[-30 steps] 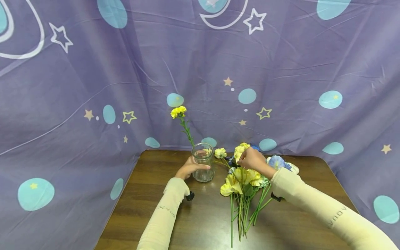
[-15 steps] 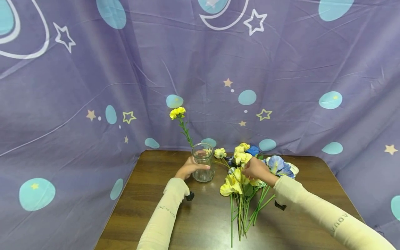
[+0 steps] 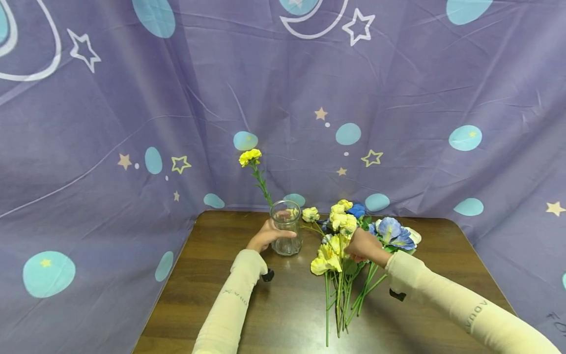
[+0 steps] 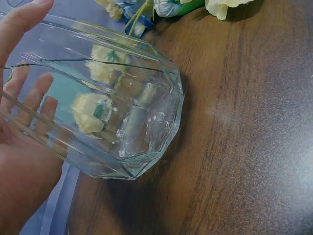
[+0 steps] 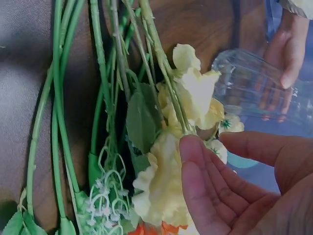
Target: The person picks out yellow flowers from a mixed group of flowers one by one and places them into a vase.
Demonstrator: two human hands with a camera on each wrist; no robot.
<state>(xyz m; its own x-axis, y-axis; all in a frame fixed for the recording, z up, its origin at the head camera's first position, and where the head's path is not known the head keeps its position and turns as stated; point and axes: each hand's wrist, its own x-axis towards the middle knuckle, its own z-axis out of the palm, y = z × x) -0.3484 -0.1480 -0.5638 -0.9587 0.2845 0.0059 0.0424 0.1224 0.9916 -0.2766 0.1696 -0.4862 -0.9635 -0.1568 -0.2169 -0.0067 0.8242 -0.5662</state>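
Some tabletop [image 3: 283, 300] separates the vase [image 3: 287, 246] from flower stems [image 3: 339, 307] inside both side edges [image 3: 171, 280].

Close wrist views, jar [image 4: 115, 107] in both

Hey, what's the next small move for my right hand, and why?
I'd probably close the right hand's thumb onto the stem by its fingertips: the thumb looks apart from it, while the left hand holds the glass vase, where one yellow flower leans.
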